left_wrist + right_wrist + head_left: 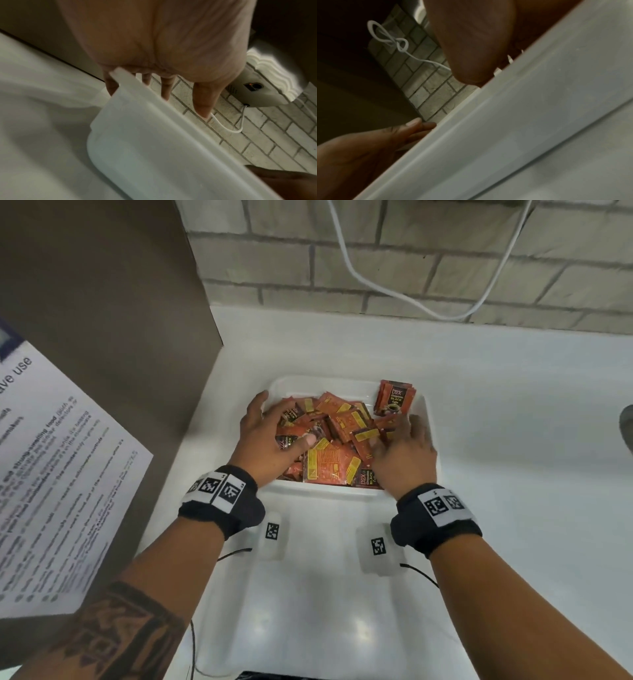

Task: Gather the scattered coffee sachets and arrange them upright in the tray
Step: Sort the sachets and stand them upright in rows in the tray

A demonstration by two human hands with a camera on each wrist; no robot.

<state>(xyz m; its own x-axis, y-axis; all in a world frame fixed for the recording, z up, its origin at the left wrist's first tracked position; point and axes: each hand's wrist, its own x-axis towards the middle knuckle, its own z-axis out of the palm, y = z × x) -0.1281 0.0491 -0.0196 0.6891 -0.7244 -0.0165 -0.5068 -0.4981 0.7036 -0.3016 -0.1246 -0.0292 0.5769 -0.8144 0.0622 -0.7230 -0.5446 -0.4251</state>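
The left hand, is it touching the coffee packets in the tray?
Touching. The head view shows the left hand spread flat on the heap of coffee sachets inside the tray, thumb pressed on one.

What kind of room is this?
Probably a shared kitchen or break room. There is a white counter against a brick-tiled wall, a tray full of coffee sachets, and a printed notice whose heading ends in "use".
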